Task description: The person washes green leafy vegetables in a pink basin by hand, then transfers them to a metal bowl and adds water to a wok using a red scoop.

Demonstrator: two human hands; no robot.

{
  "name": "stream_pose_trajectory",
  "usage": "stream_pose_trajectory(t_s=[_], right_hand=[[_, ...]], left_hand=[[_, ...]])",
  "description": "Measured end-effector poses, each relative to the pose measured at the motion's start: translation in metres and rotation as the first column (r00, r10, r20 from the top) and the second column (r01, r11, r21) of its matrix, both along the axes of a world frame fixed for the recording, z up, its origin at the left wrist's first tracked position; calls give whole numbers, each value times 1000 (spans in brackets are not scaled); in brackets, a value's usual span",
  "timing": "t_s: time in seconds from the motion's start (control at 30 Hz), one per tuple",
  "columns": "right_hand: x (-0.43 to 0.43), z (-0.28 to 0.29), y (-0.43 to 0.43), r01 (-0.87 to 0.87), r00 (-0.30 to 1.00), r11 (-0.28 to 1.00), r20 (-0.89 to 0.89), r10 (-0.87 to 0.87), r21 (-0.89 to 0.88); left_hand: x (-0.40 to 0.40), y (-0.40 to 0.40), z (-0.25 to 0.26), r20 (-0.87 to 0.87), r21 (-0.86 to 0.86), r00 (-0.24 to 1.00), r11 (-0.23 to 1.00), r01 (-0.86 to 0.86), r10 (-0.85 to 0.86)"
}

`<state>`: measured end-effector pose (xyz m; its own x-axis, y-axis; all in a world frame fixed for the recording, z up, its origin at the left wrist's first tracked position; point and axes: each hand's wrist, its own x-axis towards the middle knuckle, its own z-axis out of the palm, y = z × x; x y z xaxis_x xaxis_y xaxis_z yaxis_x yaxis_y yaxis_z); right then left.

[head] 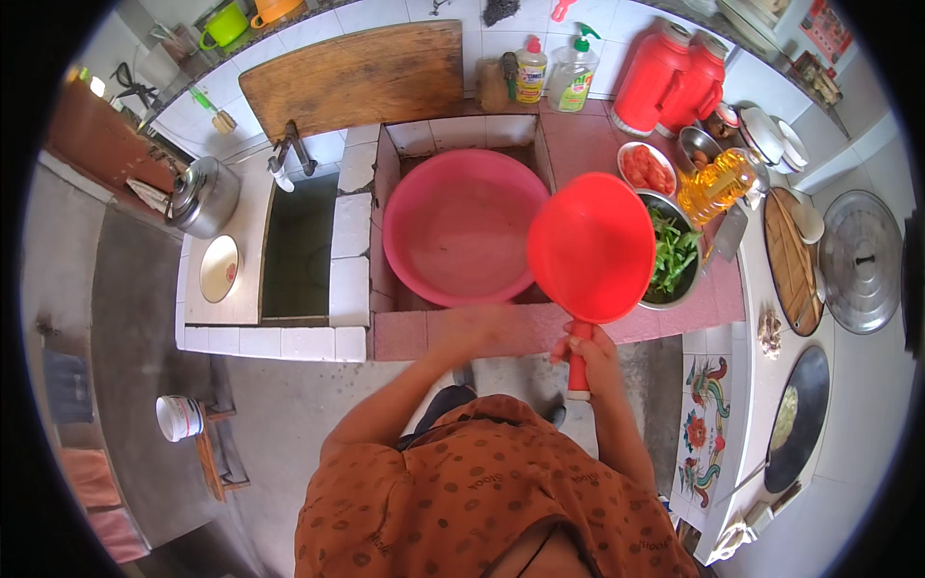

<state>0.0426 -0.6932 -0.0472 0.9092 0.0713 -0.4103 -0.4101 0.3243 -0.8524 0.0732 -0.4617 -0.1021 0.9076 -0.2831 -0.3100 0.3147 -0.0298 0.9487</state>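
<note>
My right hand (pixel 601 355) grips the handle of a red plastic water dipper (pixel 592 246), held above the front edge of the sink counter. Its round bowl faces me and overlaps the right rim of a pink plastic basin (pixel 466 227), which sits in the tiled sink. My left hand (pixel 498 326) is blurred in front of the basin, over the pink counter edge; its fingers cannot be made out. Just right of the dipper stands a metal bowl of green leafy vegetables (pixel 672 256), partly hidden by it. Behind that is a white bowl of cut tomatoes (pixel 647 167).
An oil bottle (pixel 715 186) and a cleaver (pixel 728 233) lie on the right. Two red thermos flasks (pixel 650 79) and pump bottles (pixel 573 79) line the back. Leftward are a faucet (pixel 296 148), a water trough (pixel 300 253) and a kettle (pixel 206 199). A wok (pixel 798 419) sits far right.
</note>
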Motion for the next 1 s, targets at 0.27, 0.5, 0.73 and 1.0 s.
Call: stream_pose_trajectory(t_s=[0.27,0.5,0.73,1.0], right_hand=[[27,22,8,-31,989,980,-146,3,-195],[14,60,-55,123,991,962,-25,-133,-245],[1,56,-117,352,936,908,75,-344,-227],[-16,29,-198,524,844,812,28,-536,-256]], left_hand=[[89,145,-148,-246,433,812,809,-397,529],[79,112,-119,72,439,737,642,-628,672],[137,111,-21,629,206,554,571,-795,546],[175,56,34,674,349,655,633,-691,343]])
